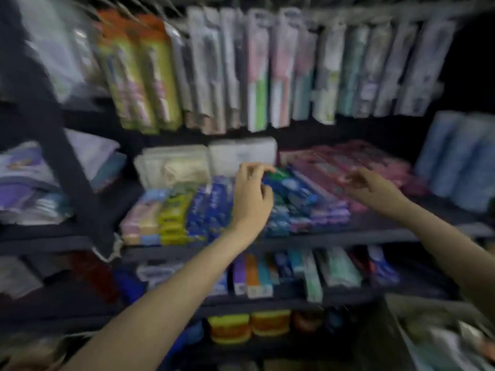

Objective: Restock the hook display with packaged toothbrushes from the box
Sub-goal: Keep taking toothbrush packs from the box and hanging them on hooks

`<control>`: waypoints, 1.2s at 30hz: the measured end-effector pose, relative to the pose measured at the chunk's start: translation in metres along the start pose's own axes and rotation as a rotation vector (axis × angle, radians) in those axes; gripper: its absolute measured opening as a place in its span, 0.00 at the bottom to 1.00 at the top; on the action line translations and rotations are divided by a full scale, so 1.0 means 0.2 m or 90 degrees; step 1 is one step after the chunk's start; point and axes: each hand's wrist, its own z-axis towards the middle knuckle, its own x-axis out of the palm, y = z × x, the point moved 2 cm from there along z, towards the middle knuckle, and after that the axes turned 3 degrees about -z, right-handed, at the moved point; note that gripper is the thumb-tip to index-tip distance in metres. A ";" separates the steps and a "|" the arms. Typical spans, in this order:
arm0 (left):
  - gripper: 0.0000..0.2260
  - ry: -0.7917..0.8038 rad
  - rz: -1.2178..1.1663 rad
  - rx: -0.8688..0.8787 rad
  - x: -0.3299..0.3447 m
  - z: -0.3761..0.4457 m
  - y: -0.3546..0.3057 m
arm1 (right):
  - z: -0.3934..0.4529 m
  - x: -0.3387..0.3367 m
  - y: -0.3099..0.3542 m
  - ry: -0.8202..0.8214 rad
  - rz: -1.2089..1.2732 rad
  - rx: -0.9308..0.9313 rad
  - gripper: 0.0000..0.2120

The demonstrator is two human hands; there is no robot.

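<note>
Everything I see is smeared with motion blur, so no brand name or label on any package can be read. My left hand is stretched out over the middle shelf, fingers loosely curled and slightly apart, above the blue and green toothpaste boxes; I cannot tell whether the fingertips touch them, and nothing is clearly held. My right hand reaches in from the right over the pink boxes, fingers relaxed and curled, holding nothing that I can make out. The packaged toothbrushes hang in a crowded row on the hook display above both hands. The box with more packs sits at the lower right corner, well apart from my hands.
</note>
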 end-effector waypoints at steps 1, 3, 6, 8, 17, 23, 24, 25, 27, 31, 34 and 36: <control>0.16 0.053 -0.003 0.013 0.13 -0.11 -0.01 | -0.08 -0.03 -0.15 0.004 -0.013 0.036 0.16; 0.17 0.152 -0.028 0.003 0.40 -0.36 -0.04 | -0.24 -0.11 -0.46 0.009 -0.045 0.106 0.16; 0.15 0.304 -0.010 -0.067 0.77 -0.70 -0.09 | -0.48 -0.16 -0.86 0.040 -0.097 0.172 0.16; 0.14 0.413 0.009 -0.141 0.97 -0.90 -0.12 | -0.63 -0.15 -1.11 0.103 -0.140 0.176 0.24; 0.22 0.794 0.062 -0.374 1.52 -1.39 -0.24 | -1.14 0.15 -1.71 0.461 -0.087 0.198 0.23; 0.24 0.758 0.047 -0.499 1.53 -1.45 -0.29 | -1.24 0.57 -1.64 0.540 -0.034 0.195 0.38; 0.24 0.758 0.043 -0.512 1.53 -1.45 -0.29 | -1.24 0.63 -1.63 0.540 -0.042 0.238 0.39; 0.24 0.762 0.041 -0.521 1.53 -1.45 -0.28 | -1.24 0.66 -1.62 0.534 -0.037 0.289 0.40; 0.23 0.763 0.033 -0.544 1.51 -1.46 -0.26 | -1.22 0.69 -1.60 0.477 0.010 0.382 0.39; 0.22 0.749 0.031 -0.582 1.47 -1.47 -0.21 | -1.18 0.67 -1.61 0.373 0.135 0.436 0.36; 0.20 0.681 0.021 -0.552 1.46 -1.42 -0.20 | -1.13 0.57 -1.58 0.336 0.252 0.432 0.33; 0.17 0.615 -0.018 -0.561 1.46 -1.35 -0.22 | -1.09 0.44 -1.58 0.272 0.372 0.447 0.30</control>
